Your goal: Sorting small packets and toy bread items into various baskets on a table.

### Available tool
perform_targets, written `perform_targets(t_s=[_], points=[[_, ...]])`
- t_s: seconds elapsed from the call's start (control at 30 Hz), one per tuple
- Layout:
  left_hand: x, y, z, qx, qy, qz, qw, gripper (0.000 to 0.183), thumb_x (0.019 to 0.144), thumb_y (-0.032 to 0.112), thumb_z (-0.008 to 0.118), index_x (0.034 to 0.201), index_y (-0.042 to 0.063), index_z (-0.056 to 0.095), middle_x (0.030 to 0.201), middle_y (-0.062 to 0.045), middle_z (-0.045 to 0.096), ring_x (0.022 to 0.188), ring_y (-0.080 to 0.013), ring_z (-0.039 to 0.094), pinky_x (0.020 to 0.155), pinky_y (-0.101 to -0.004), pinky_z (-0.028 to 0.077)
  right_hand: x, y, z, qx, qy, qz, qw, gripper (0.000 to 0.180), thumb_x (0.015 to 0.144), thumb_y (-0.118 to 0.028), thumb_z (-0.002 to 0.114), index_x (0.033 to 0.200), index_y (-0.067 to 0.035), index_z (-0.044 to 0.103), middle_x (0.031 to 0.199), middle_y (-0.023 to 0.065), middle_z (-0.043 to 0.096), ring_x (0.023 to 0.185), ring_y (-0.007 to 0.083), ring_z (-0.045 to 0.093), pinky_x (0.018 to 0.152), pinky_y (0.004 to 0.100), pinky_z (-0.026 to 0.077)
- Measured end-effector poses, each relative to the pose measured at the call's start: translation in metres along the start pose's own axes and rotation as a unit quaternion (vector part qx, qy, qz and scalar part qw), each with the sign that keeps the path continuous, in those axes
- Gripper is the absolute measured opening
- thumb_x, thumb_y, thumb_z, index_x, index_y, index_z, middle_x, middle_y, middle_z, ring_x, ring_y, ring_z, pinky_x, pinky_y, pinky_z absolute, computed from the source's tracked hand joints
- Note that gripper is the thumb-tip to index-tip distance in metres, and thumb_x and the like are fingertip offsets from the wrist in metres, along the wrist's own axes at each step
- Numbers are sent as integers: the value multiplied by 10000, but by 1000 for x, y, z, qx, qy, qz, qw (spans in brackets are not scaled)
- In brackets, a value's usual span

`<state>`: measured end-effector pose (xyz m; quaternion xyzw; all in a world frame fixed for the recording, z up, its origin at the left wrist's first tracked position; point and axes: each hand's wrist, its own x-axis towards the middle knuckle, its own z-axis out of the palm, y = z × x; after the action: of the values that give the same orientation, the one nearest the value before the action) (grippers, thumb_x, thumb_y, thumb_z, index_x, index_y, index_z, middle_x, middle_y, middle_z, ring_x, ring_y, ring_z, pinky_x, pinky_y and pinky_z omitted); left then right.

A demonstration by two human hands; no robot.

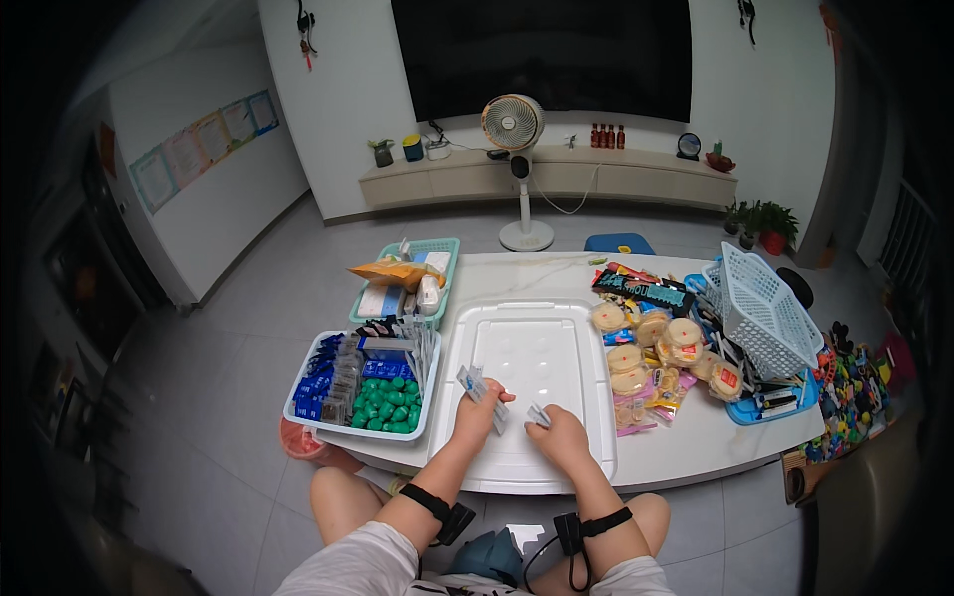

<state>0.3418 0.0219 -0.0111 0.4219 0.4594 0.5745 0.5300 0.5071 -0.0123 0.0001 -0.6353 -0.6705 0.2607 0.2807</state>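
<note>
Over a white plastic lid (pixel 555 372) on the marble-patterned table, my left hand (pixel 475 417) grips several flat, pale printed packets (pixel 472 384) that stick out on both sides of the fingers. My right hand (pixel 560 441) pinches a smaller pale packet (pixel 539 415), a short gap away from the left. Left of the lid stands a white plastic basket (pixel 298 413). It holds dark blue sachets (pixel 317 387), a row of greyish clear sachets (pixel 344 376), green capsule-like pieces (pixel 387 404) and upright pale packets (pixel 425 350).
Behind that basket, a green basket (pixel 452 257) carries an orange pouch (pixel 395 274) and tissue packs. Packaged round puffs (pixel 682 331), snack bags, pens and a tilted light-blue basket (pixel 768 316) crowd the right. A white fan (pixel 525 216) stands beyond the table, a red bin (pixel 302 443) below its left edge.
</note>
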Motion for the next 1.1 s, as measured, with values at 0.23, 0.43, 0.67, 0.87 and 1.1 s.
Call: perform_targets(t_s=[0.23,0.43,0.67,0.87,1.1], points=[[-16,-30,10,154,-76,63,983,137,924,165,578,965,37,548,766,-37,600,710,-109,587,642,-246,459,8,9,20,330,38,15,943,378,930,-355,561,841,9,612,729,91,640,656,171,615,625,313,490],[-23,-43,11,80,-51,53,994,137,882,127,629,964,40,563,759,-2,571,695,-80,554,631,-221,453,8,10,50,458,128,-45,878,362,993,-281,462,897,31,616,832,90,651,768,133,615,716,262,491],[-29,-53,0,195,-83,128,969,298,747,150,753,958,30,579,837,-67,584,709,-138,568,655,-271,460,5,8,55,430,108,-3,896,412,1000,-335,430,962,24,629,887,90,649,822,149,614,755,281,486],[-41,-57,3,240,-97,66,964,330,707,164,729,967,20,586,903,-140,625,826,-236,626,753,-322,483,7,27,67,440,48,-35,896,430,973,-382,484,1034,15,638,917,88,653,875,149,603,812,271,470],[-42,-66,-4,238,-129,77,960,360,756,161,619,1099,59,584,980,-172,659,946,-359,620,806,-394,488,-1,9,61,397,-66,-150,903,374,908,-341,578,1000,14,647,944,72,651,805,130,597,765,251,480]])
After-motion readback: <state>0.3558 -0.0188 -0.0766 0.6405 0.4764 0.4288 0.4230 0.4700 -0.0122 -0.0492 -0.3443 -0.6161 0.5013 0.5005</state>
